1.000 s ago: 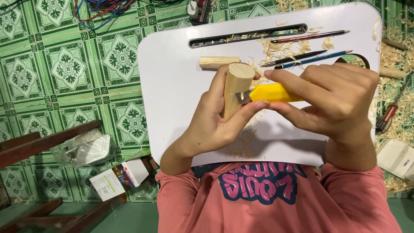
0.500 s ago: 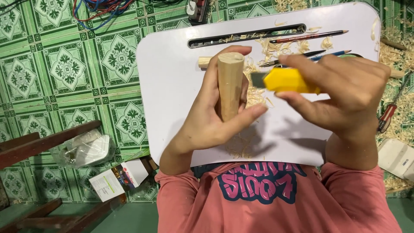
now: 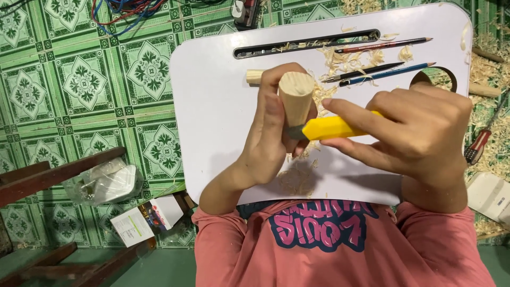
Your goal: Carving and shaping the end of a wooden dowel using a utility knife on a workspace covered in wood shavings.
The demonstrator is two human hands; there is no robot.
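The left hand [image 3: 268,143] grasps the wooden dowel [image 3: 295,98], fingers wrapped around its lower part, thumb along the near side. The dowel sits at the centre of the white lap desk [image 3: 212,106], held above the surface, its round end face turned up toward the camera.

The right hand [image 3: 414,133] is clenched around the yellow utility knife [image 3: 332,127]. The grey blade end meets the dowel at the dowel's 6 o'clock.

Change: half a second earlier the dowel stood more upright and the knife was held clear, toward 3 o'clock. The blade end is now against the wood and the dowel is tipped toward the viewer. Judgement: a fresh paring cut is starting.

Wood shavings [image 3: 297,178] lie at 6 o'clock of the hands. Three pencils [image 3: 382,72] lie at 1 o'clock, beside a short wooden peg [image 3: 255,77] at 11 o'clock.
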